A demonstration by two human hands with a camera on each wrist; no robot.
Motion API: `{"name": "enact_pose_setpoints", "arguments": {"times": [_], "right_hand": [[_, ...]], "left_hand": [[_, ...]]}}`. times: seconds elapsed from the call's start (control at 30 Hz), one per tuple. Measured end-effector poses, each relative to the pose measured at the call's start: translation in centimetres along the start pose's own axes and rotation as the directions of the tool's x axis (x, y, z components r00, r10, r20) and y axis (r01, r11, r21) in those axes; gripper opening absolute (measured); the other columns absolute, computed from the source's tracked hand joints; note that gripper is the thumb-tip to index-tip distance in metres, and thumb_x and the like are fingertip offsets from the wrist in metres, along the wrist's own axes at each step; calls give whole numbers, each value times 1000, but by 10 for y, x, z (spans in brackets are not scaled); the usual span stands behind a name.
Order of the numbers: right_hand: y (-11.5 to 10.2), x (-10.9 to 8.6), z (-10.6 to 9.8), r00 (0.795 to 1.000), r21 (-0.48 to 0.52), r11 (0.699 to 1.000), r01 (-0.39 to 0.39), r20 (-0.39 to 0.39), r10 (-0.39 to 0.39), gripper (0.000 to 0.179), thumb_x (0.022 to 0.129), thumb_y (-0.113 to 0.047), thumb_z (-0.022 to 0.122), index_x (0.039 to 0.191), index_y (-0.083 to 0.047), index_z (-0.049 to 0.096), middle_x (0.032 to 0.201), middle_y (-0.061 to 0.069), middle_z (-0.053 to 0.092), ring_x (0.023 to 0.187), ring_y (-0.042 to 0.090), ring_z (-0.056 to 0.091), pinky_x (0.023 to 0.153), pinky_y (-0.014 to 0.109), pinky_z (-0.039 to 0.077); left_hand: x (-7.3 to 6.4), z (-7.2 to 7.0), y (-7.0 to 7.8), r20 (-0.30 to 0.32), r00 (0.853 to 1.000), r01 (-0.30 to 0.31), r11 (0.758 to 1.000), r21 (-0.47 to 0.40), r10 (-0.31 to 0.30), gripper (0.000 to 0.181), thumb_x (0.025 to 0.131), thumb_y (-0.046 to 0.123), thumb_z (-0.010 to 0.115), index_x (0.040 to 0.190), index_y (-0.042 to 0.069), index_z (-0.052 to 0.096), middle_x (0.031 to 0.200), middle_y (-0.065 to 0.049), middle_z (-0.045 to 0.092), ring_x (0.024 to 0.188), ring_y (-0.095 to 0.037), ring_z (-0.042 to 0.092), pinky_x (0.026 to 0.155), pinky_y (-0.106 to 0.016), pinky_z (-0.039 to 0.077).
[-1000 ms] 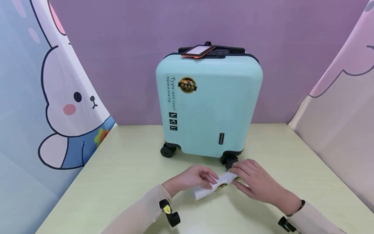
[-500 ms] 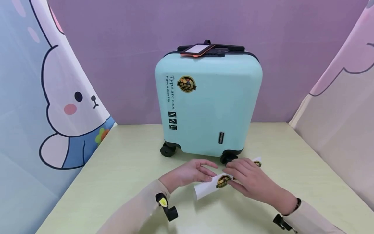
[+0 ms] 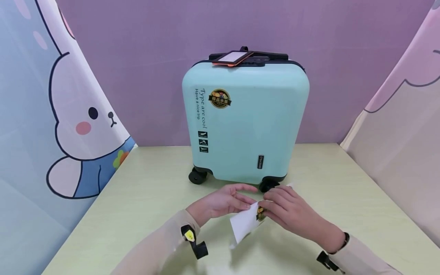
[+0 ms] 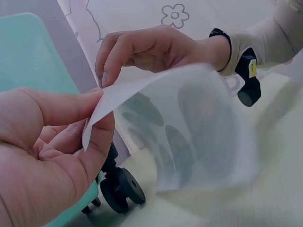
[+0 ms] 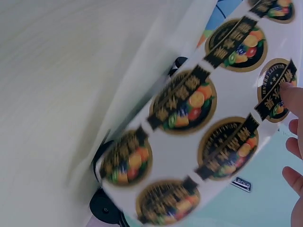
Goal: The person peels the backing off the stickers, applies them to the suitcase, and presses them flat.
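Observation:
A white sheet of stickers (image 3: 245,223) is held up between both hands, low in front of the suitcase. Its round black-and-gold stickers (image 5: 184,104) show fruit and a banner across each. My left hand (image 3: 220,202) pinches the sheet's edge between thumb and fingers, clearest in the left wrist view. My right hand (image 3: 292,214) pinches the upper edge close by, its thumb (image 5: 292,98) lying on one sticker. From the left wrist side, the pale back of the sheet (image 4: 203,127) shows, bowed, with stickers faint through it; the right thumb is hidden there.
A mint suitcase (image 3: 247,126) stands upright behind the hands, a round sticker (image 3: 220,98) on its upper left and a tag (image 3: 233,58) on top. A black wheel (image 3: 268,185) is close beyond the fingers. The pale table (image 3: 154,183) meets printed curtains on both sides.
The sheet has turned and bent, its left end now hanging lower with the plain white back showing. My right hand has moved slightly left, closer to the left hand.

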State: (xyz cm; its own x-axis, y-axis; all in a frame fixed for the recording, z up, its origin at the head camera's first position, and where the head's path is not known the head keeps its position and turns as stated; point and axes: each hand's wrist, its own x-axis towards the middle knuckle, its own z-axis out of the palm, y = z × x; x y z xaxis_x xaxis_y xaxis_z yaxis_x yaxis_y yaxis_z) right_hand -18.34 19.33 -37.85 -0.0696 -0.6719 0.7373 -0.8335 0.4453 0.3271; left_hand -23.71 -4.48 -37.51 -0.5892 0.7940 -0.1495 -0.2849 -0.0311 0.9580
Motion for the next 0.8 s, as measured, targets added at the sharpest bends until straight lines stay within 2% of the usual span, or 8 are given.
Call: {"name": "enact_pose_setpoints", "arguments": {"times": [0.27, 0.43, 0.57, 0.8], "right_hand": [[-2, 5, 3, 999, -4, 999, 36, -38, -37, 28, 107, -20, 46, 103, -6, 70, 99, 4, 66, 91, 25, 62, 87, 42, 49], [-3, 8, 4, 996, 2, 998, 63, -59, -63, 27, 107, -20, 48, 100, -6, 70, 95, 3, 66, 88, 24, 62, 86, 42, 49], [-4, 12, 4, 992, 6, 996, 89, -90, -88, 25, 106, -18, 50, 97, -6, 69, 93, 3, 66, 86, 24, 62, 83, 43, 50], [-6, 19, 3, 975, 11, 988, 154, -163, -150, 24, 105, -10, 50, 93, -4, 70, 88, 5, 67, 80, 23, 61, 76, 42, 50]], "left_hand": [[-2, 2, 3, 13, 1000, 3, 1000, -28, -3, 58, 93, -17, 50, 148, -2, 38, 127, -26, 62, 97, -16, 67, 78, -25, 57], [-3, 4, 5, 26, 1000, 5, 999, -44, -4, 60, 92, -18, 50, 148, -1, 37, 112, -13, 71, 96, -16, 68, 79, -26, 57], [-3, 4, 6, 49, 999, 9, 998, -60, -6, 61, 92, -18, 49, 149, 0, 35, 102, -3, 72, 95, -16, 68, 78, -25, 57], [-2, 4, 5, 90, 996, 14, 997, -81, -6, 65, 93, -20, 46, 152, 2, 32, 97, -1, 73, 91, -15, 70, 73, -23, 57]]}}
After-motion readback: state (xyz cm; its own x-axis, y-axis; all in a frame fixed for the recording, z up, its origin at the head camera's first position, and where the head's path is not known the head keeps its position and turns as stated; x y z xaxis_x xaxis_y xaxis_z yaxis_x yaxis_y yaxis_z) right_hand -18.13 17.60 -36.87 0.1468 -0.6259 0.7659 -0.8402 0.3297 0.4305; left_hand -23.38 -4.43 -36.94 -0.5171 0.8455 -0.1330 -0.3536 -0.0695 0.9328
